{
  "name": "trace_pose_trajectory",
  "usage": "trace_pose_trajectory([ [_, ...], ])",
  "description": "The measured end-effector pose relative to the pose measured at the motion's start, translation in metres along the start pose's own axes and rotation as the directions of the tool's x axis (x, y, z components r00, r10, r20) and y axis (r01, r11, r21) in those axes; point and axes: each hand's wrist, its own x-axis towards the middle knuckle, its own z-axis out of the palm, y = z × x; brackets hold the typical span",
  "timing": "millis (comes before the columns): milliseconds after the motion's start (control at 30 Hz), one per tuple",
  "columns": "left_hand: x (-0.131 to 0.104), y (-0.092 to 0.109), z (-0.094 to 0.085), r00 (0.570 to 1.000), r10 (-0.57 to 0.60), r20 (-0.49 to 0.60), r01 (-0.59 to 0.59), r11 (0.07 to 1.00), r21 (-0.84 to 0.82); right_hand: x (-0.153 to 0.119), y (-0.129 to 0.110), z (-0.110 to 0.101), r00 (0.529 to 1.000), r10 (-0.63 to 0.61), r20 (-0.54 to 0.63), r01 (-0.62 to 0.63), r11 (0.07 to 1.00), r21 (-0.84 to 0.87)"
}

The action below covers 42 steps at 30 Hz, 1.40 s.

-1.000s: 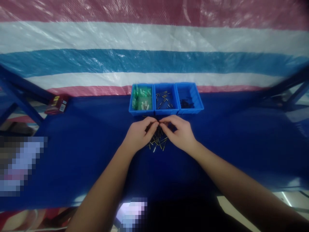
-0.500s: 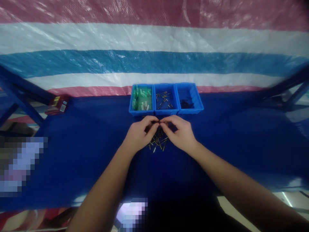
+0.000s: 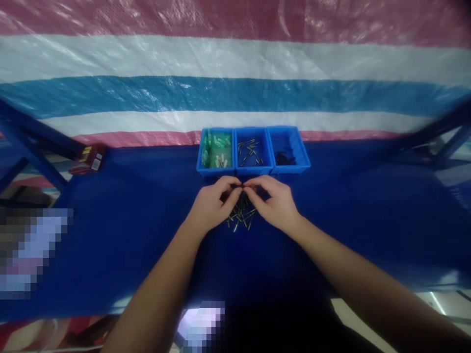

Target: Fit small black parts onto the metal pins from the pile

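Note:
My left hand (image 3: 216, 202) and my right hand (image 3: 273, 200) meet fingertip to fingertip in front of the bins, each closed in a pinch. Whatever sits between the fingertips is too small and dark to name. Just below them, a loose pile of thin metallic pen-like pieces (image 3: 241, 215) lies on the blue table, partly covered by the hands. Similar slim pieces (image 3: 250, 149) lie in the middle blue bin (image 3: 253, 171). White and clear small parts (image 3: 221, 161) in green plastic fill the left bin (image 3: 215, 172). Small black parts (image 3: 285, 158) rest in the right bin (image 3: 292, 170).
The blue tabletop (image 3: 121, 230) stretches to both sides. A dark red box (image 3: 87, 159) stands at the back left. Blue metal frame legs (image 3: 33, 142) rise at the left, with another frame (image 3: 437, 122) at the right. A striped plastic sheet (image 3: 235, 59) hangs behind.

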Motion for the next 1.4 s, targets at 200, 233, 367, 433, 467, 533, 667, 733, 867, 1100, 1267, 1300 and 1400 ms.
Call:
trace_pose_trajectory([
  [200,0.0015,0.0,-0.002,0.999,0.011,0.039,-0.012,0.999,0.045,-0.0002,-0.0005,-0.001,1.0,-0.007,0.009,0.007,1.0,0.012],
  [233,0.0014,0.0,-0.0021,0.999,0.014,0.038,-0.016,0.999,0.049,-0.0001,-0.0006,-0.0012,1.0,-0.008,0.009,0.008,1.0,0.012],
  [367,0.0003,0.0,-0.0007,1.0,0.006,0.005,-0.006,1.0,0.014,-0.0001,0.0001,-0.001,1.0,-0.008,0.001,0.008,1.0,0.013],
  [433,0.0,-0.0005,0.0004,1.0,0.01,-0.012,-0.01,1.0,0.005,0.0,0.0007,-0.0006,1.0,-0.01,0.003,0.01,1.0,0.013],
  [467,0.0,-0.0008,0.0007,1.0,0.017,-0.015,-0.017,1.0,0.007,0.0,0.001,-0.0003,1.0,-0.011,0.006,0.011,1.0,0.012],
  [533,0.0003,-0.0015,0.0008,1.0,0.03,-0.01,-0.03,0.999,0.019,0.0,0.0012,0.0002,1.0,-0.015,0.007,0.015,1.0,0.012],
  [667,0.0012,-0.0019,-0.0004,0.999,0.044,0.008,-0.044,0.997,0.06,0.0001,0.0009,0.0007,1.0,-0.027,0.003,0.026,1.0,0.015],
  [733,0.0013,-0.0015,-0.0005,0.999,0.049,0.002,-0.049,0.998,0.047,0.0001,0.0007,0.0004,1.0,-0.029,0.001,0.029,0.999,0.017],
  [867,0.0009,-0.0008,0.0008,0.997,0.075,-0.031,-0.076,0.997,-0.025,0.0002,0.0005,-0.0006,1.0,-0.024,-0.012,0.024,1.0,0.016],
  [1100,0.0003,-0.0031,0.0036,0.988,0.133,-0.073,-0.135,0.99,-0.025,0.0015,-0.0023,-0.0012,0.999,-0.001,-0.038,0.002,1.0,0.026],
  [1267,0.0007,-0.003,0.0033,0.985,0.15,-0.088,-0.153,0.988,-0.026,0.0027,-0.0046,-0.0005,0.998,0.06,-0.015,-0.058,0.994,0.095],
  [1300,0.0008,-0.0027,0.0031,0.985,0.147,-0.09,-0.15,0.988,-0.025,0.0027,-0.0046,-0.0002,0.997,0.075,-0.011,-0.074,0.991,0.109],
  [1400,0.0008,-0.0018,0.0024,0.989,0.121,-0.079,-0.124,0.992,-0.029,0.0026,-0.0043,-0.0001,0.991,0.134,-0.004,-0.132,0.98,0.146],
])
